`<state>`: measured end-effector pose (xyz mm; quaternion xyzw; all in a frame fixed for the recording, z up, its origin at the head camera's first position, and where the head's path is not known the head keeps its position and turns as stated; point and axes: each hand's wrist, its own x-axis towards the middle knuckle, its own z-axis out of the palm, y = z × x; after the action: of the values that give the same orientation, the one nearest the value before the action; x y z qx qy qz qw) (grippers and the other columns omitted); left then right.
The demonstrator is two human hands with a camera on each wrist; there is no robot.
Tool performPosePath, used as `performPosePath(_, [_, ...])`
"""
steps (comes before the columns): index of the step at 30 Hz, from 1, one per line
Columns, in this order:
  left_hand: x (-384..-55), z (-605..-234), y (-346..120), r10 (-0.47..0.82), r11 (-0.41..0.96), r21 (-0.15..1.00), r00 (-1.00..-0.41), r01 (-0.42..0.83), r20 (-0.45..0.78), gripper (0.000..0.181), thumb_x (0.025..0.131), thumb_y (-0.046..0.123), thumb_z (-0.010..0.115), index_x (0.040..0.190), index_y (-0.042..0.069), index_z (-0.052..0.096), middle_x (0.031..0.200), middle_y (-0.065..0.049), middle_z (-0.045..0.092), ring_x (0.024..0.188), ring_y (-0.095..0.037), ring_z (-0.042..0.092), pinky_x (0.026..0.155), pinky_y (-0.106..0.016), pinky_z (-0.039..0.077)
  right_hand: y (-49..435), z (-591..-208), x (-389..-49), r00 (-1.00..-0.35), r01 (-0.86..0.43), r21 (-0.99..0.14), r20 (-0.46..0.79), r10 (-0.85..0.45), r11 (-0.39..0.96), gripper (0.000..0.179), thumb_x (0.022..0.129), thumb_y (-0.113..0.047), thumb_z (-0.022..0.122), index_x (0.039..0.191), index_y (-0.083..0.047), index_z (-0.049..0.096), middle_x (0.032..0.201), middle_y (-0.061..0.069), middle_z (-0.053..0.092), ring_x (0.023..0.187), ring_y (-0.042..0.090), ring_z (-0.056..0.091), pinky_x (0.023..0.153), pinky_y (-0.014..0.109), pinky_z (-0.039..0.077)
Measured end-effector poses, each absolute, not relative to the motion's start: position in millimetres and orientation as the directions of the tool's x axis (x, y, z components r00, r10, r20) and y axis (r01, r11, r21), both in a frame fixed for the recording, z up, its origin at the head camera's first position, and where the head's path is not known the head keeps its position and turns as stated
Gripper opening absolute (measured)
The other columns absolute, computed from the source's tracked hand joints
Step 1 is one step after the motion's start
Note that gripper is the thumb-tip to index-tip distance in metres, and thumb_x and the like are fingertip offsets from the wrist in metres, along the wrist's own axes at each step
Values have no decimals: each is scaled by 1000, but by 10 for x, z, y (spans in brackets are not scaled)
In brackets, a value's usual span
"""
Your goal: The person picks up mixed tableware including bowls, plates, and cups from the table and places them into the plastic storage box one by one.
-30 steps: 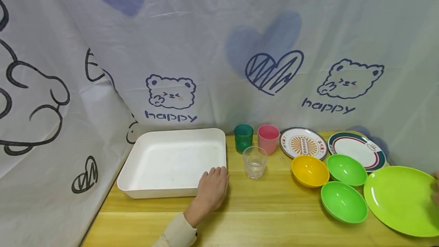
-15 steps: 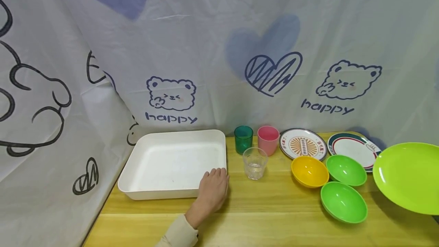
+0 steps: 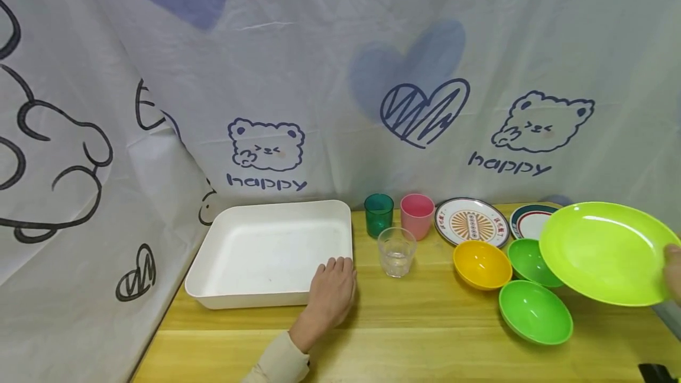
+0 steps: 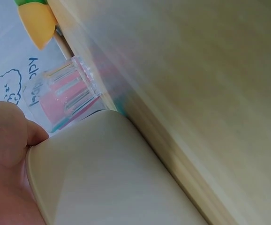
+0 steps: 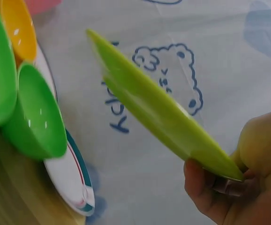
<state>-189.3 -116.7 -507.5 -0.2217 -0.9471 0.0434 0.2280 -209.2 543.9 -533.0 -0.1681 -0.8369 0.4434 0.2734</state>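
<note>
At the front right corner of a white rectangular tray [image 3: 266, 247], my left hand [image 3: 331, 291] grips the rim. The left wrist view shows the hand [image 4: 6, 154] over the tray's edge, the tray wall [image 4: 93, 168] beside it. My right hand [image 3: 673, 270], partly cut off at the head view's right edge, holds a large lime-green plate [image 3: 606, 253] by its rim. In the right wrist view the thumb and fingers of that hand [image 5: 248, 183] pinch the plate [image 5: 159, 112], which is raised and tilted above the green bowls and a white plate.
Beside the tray stand a dark green cup [image 3: 379, 216], a pink cup [image 3: 417, 216] and a clear cup [image 3: 396, 253]. Farther right are a patterned plate [image 3: 470, 222], a yellow bowl [image 3: 481, 265], two green bowls [image 3: 535, 313] and a white plate with a dark rim [image 3: 529, 221]. A printed cloth [image 3: 340, 75] hangs behind.
My right hand has lifted the lime-green plate from the table and carried it left, so it now covers part of the dark-rimmed plate and a green bowl. The left hand keeps its place.
</note>
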Motion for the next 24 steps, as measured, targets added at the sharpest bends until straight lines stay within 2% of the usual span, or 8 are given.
performPosePath(2, [-1898,-5074,-1167,439,898,-185,-799,398,411,22,103,24,59,92,7,51,74,-3,44,70,-20,49,58,-29,39,4978,-4946,-1915,-793,115,-808,276,543,578,35,112,-20,30,136,-8,52,71,-16,50,51,-7,47,33,23,41])
performPosePath(3, [-1899,-5073,-1166,438,899,-182,-800,398,410,22,103,24,59,92,7,51,73,-3,44,70,-20,49,57,-29,38,4920,-4921,-1906,-801,105,-786,296,520,610,41,112,-23,29,145,-8,47,78,-12,54,54,-5,49,33,24,41])
performPosePath(5, [-1904,-5072,-1166,435,900,-181,-805,396,404,22,104,23,59,91,8,51,73,-3,43,69,-20,48,57,-29,38,4499,-4566,-1766,-819,135,-760,274,503,635,41,111,-17,27,141,1,49,92,16,58,54,0,49,35,25,42])
performPosePath(8, [-1907,-5072,-1166,436,900,-180,-810,398,391,22,105,23,57,90,8,50,73,-2,43,69,-20,48,57,-28,38,3982,-4180,-1586,-862,170,-710,229,453,683,53,111,-16,24,146,23,26,110,44,46,56,9,49,40,22,41])
performPosePath(13, [-1927,-5080,-1168,444,896,-188,-810,402,383,22,106,24,54,91,9,50,73,-2,43,69,-20,49,57,-28,38,3644,-4113,-1565,-868,192,-678,221,445,710,53,110,-17,27,145,22,31,117,45,47,75,38,56,49,24,39])
performPosePath(17, [-1942,-5065,-1162,443,896,-185,-819,403,364,23,107,26,51,92,9,51,74,-2,45,70,-19,50,58,-28,39,3553,-4206,-1637,-869,151,-695,245,430,702,51,108,-17,31,143,20,38,121,45,49,96,51,52,64,41,42])
performPosePath(20, [-1937,-5063,-1163,436,900,-160,-835,406,337,24,108,25,49,92,8,51,74,-2,45,71,-19,50,59,-29,39,3476,-4245,-1674,-878,98,-711,268,398,696,49,108,-18,36,140,19,44,118,42,53,92,43,53,68,38,42])
performPosePath(24, [-1922,-5065,-1173,429,903,-121,-851,412,304,23,109,24,47,92,8,50,75,-3,46,72,-20,50,60,-29,39,3374,-4279,-1723,-885,38,-739,288,366,673,47,107,-17,41,137,18,49,117,39,58,81,12,50,63,20,36])
